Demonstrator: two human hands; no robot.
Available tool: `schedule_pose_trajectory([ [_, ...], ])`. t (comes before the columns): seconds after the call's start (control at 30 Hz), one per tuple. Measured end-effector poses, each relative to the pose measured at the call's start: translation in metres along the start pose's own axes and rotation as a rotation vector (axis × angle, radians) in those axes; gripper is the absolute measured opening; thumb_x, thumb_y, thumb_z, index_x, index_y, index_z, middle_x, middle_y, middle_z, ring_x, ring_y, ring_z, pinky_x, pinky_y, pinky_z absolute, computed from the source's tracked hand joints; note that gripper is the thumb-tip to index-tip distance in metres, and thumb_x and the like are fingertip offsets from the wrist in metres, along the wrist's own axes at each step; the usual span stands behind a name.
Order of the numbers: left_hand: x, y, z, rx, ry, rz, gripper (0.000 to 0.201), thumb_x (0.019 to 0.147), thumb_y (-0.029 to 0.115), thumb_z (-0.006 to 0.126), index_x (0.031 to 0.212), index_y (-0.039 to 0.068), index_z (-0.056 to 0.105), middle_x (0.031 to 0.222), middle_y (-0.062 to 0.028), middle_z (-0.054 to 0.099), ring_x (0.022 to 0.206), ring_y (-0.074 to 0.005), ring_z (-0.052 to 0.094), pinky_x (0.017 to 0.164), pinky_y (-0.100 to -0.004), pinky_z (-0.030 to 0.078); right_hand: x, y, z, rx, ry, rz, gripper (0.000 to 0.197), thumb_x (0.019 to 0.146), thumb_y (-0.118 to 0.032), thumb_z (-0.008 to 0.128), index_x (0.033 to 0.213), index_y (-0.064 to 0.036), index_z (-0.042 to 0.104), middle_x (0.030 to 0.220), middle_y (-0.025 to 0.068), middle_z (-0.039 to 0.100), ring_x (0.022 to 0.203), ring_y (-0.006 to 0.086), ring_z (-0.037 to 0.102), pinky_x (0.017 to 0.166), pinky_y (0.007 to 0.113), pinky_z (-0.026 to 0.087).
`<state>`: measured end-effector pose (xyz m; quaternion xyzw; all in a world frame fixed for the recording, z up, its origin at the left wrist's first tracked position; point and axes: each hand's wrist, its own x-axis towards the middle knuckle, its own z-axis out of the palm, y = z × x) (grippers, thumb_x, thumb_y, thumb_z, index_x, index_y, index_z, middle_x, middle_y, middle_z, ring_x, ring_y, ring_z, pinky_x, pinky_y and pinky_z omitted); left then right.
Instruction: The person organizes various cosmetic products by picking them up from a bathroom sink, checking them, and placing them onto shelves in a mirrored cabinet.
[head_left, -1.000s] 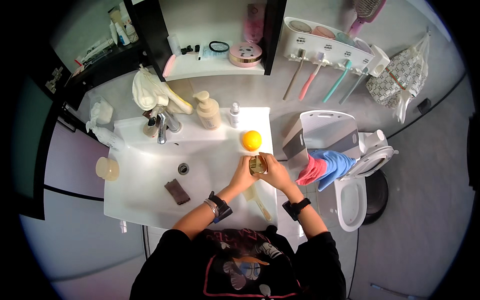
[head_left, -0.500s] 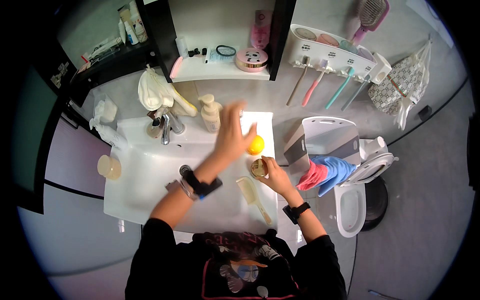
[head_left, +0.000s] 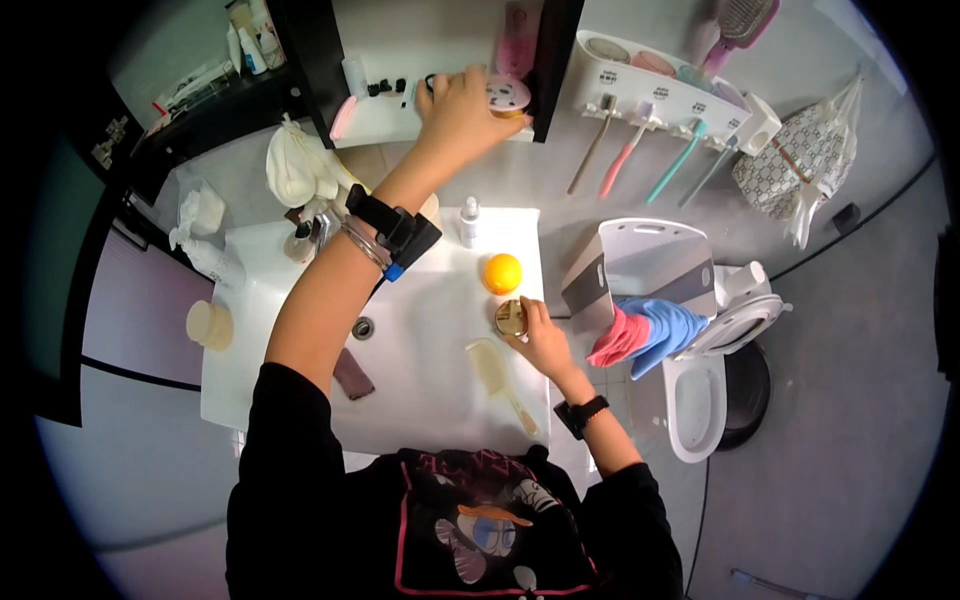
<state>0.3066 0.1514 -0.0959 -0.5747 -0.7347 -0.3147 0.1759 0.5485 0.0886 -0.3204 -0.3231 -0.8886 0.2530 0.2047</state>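
My left hand (head_left: pixel 462 118) reaches onto the cabinet shelf, its fingers and thumb closed about the left side of a pink round case (head_left: pixel 508 92) with a panda-face top. Down on the sink's right ledge, my right hand (head_left: pixel 541 338) holds a small round jar (head_left: pixel 511 318) with a shiny gold top. Just beyond the jar sits an orange ball-shaped fruit (head_left: pixel 502 273). A small clear bottle (head_left: pixel 469 222) stands farther back on the ledge. Nearer me lies a pale yellow comb (head_left: pixel 498 379). My left forearm crosses the basin and covers part of the faucet.
A brown cloth-like piece (head_left: pixel 353 374) lies in the white sink (head_left: pixel 420 400). A pink bottle (head_left: pixel 517 45) stands on the shelf (head_left: pixel 385 128). Toothbrushes hang under a white holder (head_left: pixel 660 90) at right, above a grey-white basket (head_left: pixel 655 240) with cloths and a toilet (head_left: pixel 697 410).
My left hand has moved from above the fruit up to the shelf and closed on the pink case. The small bottle now shows. My right hand stays on the jar.
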Motion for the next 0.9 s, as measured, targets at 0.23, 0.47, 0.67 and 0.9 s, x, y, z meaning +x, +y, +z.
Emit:
schedule_pose_trajectory([
  [0.23,-0.050,0.015,-0.032,-0.324,0.385,0.164,0.074,0.062,0.031,0.077,0.117,0.001,0.039,0.110,-0.0169,0.047,0.099,-0.0331,0.043,0.090,-0.0448,0.031,0.011,-0.001,0.005,0.005,0.032,0.024,0.069,0.067,-0.025,0.074,0.121,-0.0036,0.037,0.110,0.0130,0.046,0.083,0.0325,0.058,0.064,0.039,0.051],
  [0.47,-0.177,-0.002,0.000,-0.532,0.169,-0.065,0.078,0.059,0.023,0.080,0.120,0.003,0.035,0.112,-0.0156,0.044,0.103,-0.0320,0.041,0.088,-0.0444,0.034,0.031,0.004,0.010,0.014,0.081,0.072,0.068,0.066,-0.022,0.074,0.120,-0.0045,0.038,0.110,0.0116,0.047,0.085,0.0302,0.058,0.066,0.039,0.050],
  [0.67,-0.251,-0.019,0.049,-0.458,-0.051,-0.196,0.083,0.057,0.025,0.081,0.122,0.005,0.035,0.115,-0.0130,0.045,0.105,-0.0328,0.041,0.089,-0.0458,0.033,0.055,0.014,0.016,0.000,0.108,0.059,0.069,0.066,-0.024,0.074,0.120,-0.0044,0.037,0.112,0.0125,0.046,0.089,0.0321,0.058,0.068,0.040,0.051],
  [0.9,-0.287,-0.019,0.103,-0.384,-0.481,-0.299,0.089,0.059,0.034,0.079,0.130,0.008,0.031,0.125,-0.0124,0.041,0.114,-0.0329,0.037,0.094,-0.0476,0.030,0.077,0.021,0.018,0.060,0.042,0.139,0.070,0.068,-0.027,0.073,0.123,-0.0064,0.035,0.114,0.0144,0.045,0.097,0.0323,0.055,0.075,0.039,0.047],
])
